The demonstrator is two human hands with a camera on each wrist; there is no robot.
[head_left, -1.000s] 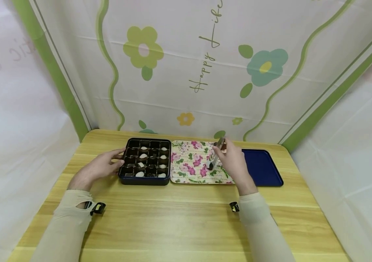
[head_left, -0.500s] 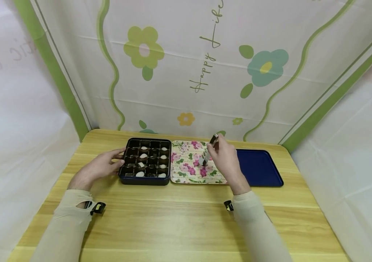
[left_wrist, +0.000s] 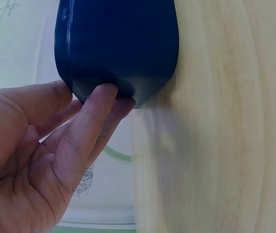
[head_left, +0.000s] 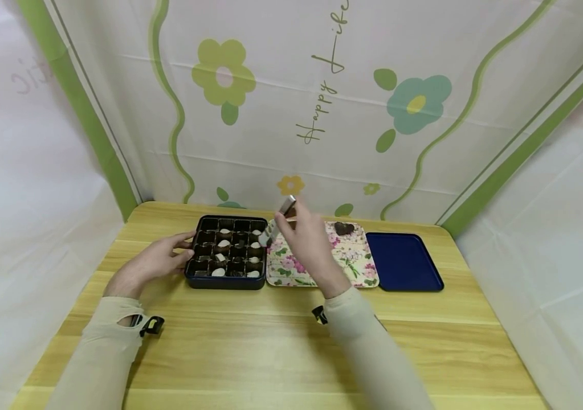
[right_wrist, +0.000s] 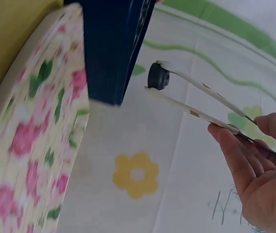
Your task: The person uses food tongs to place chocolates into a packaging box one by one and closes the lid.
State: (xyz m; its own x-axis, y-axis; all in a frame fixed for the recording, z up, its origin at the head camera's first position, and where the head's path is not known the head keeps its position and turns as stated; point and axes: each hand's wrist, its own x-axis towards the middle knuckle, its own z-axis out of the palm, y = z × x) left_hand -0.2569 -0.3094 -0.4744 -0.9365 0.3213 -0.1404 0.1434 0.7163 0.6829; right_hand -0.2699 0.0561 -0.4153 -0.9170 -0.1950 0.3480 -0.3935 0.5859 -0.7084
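Note:
In the head view, a dark blue box [head_left: 225, 284] stands at the left with a divided insert of white and dark chocolates. My left hand [head_left: 160, 262] rests against its left side; the left wrist view has the fingertips [left_wrist: 106, 92] on the box's wall, mostly straight. A pair of tongs [right_wrist: 196, 109] with pale tips is pinched in my right hand [right_wrist: 267, 172]. Between those tips sits a small dark round chocolate [right_wrist: 158, 76]. The tongs' tips reach the box's right rim in the head view, where the held piece is hidden.
A floral tray [head_left: 296, 273] lies right beside the box, with a dark heart-shaped chocolate [head_left: 344, 228] near its back edge. To its right is a flat dark blue lid-like tray [head_left: 406, 262]. A printed curtain [head_left: 291, 114] hangs behind the wooden table [head_left: 240, 347].
My right hand has moved left across the floral tray with the tongs and chocolate, up to the box's right edge, uncovering the heart-shaped chocolate. The left hand has stayed in place.

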